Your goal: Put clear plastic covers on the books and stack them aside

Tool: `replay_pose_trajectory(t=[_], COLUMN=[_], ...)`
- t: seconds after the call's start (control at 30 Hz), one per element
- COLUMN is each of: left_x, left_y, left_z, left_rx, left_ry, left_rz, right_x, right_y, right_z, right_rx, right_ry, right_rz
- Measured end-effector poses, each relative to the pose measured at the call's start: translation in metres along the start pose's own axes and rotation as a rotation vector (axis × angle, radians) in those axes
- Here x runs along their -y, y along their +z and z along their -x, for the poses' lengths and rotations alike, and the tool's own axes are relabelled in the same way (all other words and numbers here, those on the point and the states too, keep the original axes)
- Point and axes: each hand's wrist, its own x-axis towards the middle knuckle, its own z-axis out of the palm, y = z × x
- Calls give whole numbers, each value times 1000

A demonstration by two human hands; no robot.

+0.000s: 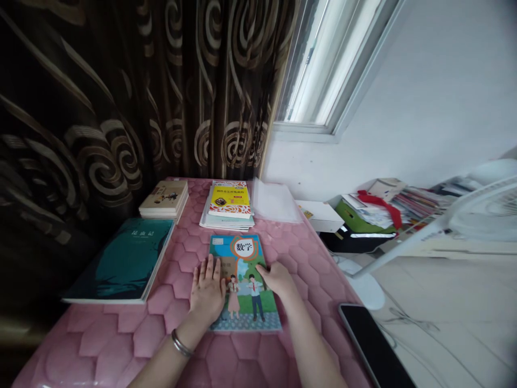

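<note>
A maths textbook (245, 302) with two cartoon children on its cover lies closed on the pink padded tabletop (194, 253) in front of me. My left hand (208, 288), a silver bangle at its wrist, rests flat across the left side of the cover with its fingers stretched. At the right edge of the textbook, my right hand (277, 277) has its thumb on the cover and the other fingers curled by the edge, partly hidden. Just beyond the textbook is a stack with a yellow book (230, 198) on top.
To the left lie a large teal book (129, 258) and a stack of small tan books (165, 198). A clear plastic sheet (277, 202) lies at the back right. A black phone (375, 345) sits at the right edge. Beyond stand a white fan (407, 240) and boxes (321, 216).
</note>
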Motion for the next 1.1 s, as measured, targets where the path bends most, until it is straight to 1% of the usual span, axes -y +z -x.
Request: replay_pose_trajectory(t=[0.07,0.1,0.17,0.27,0.37,0.43,0.53,0.57,0.63,0.7,0.73,0.8,0.83,0.87,0.9,0.93,0.97,1.0,1.07,1.1], left_x=[0,0,-1,-1,1,3,9,11,14,18,20,26,31,36,43,51,58,65,77,81], left_y=[0,-1,-2,-5,-10,-14,-21,-25,-35,-51,-61,-83,-94,-104,-112,-116,-117,-114,-100,-90], left_z=[0,0,1,0,-1,-2,-4,-5,-13,-27,-37,-60,-71,-82,-92,-100,-106,-110,-112,-111], left_rx=[8,10,14,38,74,105,141,142,124,120,142,311,418,503,524,529,557,583,619,615], left_ry=[-5,-6,-9,-21,-20,-13,-31,-57,-116,-144,-141,-160,-165,-171,-197,-252,-330,-405,-513,-538], left_rz=[3,6,13,26,57,99,211,252,343,516,664,1082,1278,1438,1556,1635,1661,1651,1588,1533], right_x=[-4,-6,-9,-14,-18,-20,-19,-17,-9,5,13,30,37,44,48,49,48,44,29,20], right_y=[0,1,6,17,27,29,18,10,-14,-45,-61,-91,-102,-109,-110,-106,-96,-82,-44,-23], right_z=[-2,-2,1,7,8,8,9,11,16,27,34,51,60,69,76,82,86,88,88,87], right_rx=[53,55,9,-91,-75,-59,-44,-43,-69,-140,-203,-357,-413,-442,-464,-482,-499,-522,-555,-535], right_ry=[-26,-50,-119,-220,-236,-233,-255,-275,-336,-413,-449,-489,-547,-659,-782,-911,-1034,-1124,-1233,-1247], right_rz=[-36,-54,-134,-343,-539,-617,-687,-704,-697,-604,-510,-220,-63,80,209,325,426,514,636,666])
